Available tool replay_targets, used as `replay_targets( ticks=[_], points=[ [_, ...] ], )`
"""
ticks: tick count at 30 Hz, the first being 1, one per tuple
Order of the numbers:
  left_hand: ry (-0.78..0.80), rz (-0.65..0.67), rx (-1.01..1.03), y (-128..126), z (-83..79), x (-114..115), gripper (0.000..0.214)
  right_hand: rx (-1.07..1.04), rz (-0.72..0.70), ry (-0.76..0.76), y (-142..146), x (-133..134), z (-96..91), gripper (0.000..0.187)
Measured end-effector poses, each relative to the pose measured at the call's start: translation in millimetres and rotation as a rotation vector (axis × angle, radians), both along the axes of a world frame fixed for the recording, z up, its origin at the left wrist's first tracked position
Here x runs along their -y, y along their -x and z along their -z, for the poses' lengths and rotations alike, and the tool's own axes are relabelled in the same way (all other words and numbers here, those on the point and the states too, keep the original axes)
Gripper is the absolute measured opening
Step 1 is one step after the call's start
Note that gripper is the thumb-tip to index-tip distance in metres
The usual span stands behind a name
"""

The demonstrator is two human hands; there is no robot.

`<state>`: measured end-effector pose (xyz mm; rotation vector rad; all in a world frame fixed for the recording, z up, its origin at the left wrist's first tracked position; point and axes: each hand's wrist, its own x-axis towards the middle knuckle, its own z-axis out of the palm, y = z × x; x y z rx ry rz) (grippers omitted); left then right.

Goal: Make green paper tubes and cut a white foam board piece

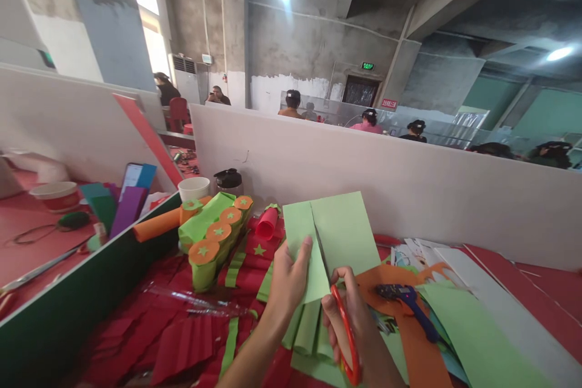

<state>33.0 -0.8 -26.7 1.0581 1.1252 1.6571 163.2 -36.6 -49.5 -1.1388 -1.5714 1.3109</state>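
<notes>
My left hand [288,279] is closed on the left strip of a light green paper sheet [339,233], held upright above the table. A cut runs up the sheet from its lower edge, splitting it into a narrow left part and a wider right part. My right hand [348,312] grips red-handled scissors [345,330], whose blades sit in the cut. Below my hands lie more light green strips [307,330].
A green paper model with orange star discs [213,233] stands to the left, beside a red paper roll [267,223], a white cup [194,188] and folded red paper [182,342]. A blue glue gun [407,300] lies on orange paper at right. A white partition [409,188] runs behind; several people sit beyond it.
</notes>
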Motion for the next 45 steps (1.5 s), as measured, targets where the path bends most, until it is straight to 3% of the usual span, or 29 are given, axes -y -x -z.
replay_targets(
  ticks=[20,28,37,45],
  points=[
    [0.021,0.093,-0.03,-10.0,7.2,2.0,0.034,0.061,0.035,-0.022,-8.9,-3.9,4.0,0.061],
    [0.026,0.091,-0.014,-9.3,3.6,2.6,0.034,0.038,0.089,-0.012,-1.5,-3.3,-2.0,0.058],
    [-0.028,0.129,-0.035,-15.3,3.8,5.2,0.03,0.047,0.085,-0.029,-11.3,-7.8,3.9,0.062],
    [-0.019,0.143,-0.029,-17.7,2.1,7.0,0.03,0.024,0.103,0.0,-10.7,-4.2,-4.8,0.058]
  ],
)
